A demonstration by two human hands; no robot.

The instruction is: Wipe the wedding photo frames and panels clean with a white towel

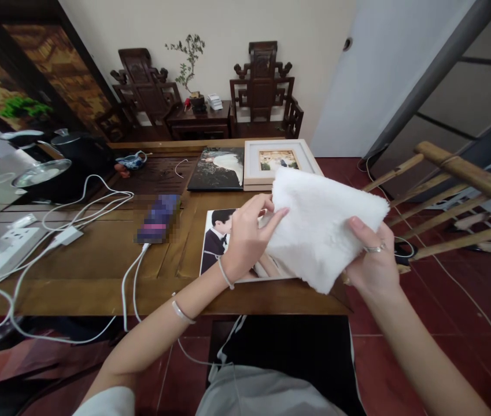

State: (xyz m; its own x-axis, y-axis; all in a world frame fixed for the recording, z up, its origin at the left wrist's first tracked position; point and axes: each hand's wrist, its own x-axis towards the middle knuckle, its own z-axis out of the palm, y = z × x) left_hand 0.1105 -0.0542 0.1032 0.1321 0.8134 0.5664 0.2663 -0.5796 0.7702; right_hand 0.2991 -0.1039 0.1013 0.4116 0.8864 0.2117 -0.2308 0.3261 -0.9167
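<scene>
Head camera: one white cloth (323,228) is up over the near edge of the counter (98,271), both hands on it. Left hand (245,240) has its fingers pinched shut on the cloth's left edge. Right hand (370,260), wearing one ring, has its fingers clamped on the lower right side. Three photos on the counter: one print (217,237) just under the cloth, one dark print (219,167) and one white-framed picture (277,162) behind. One blurred phone (158,218) lies to the left.

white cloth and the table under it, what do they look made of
The white cloth looks like soft fluffy textile, perhaps microfibre or terry: matte, fuzzy nap, limp folds. The table appears to be brown wood, smooth with slight sheen: grain and plank joints show.
</scene>
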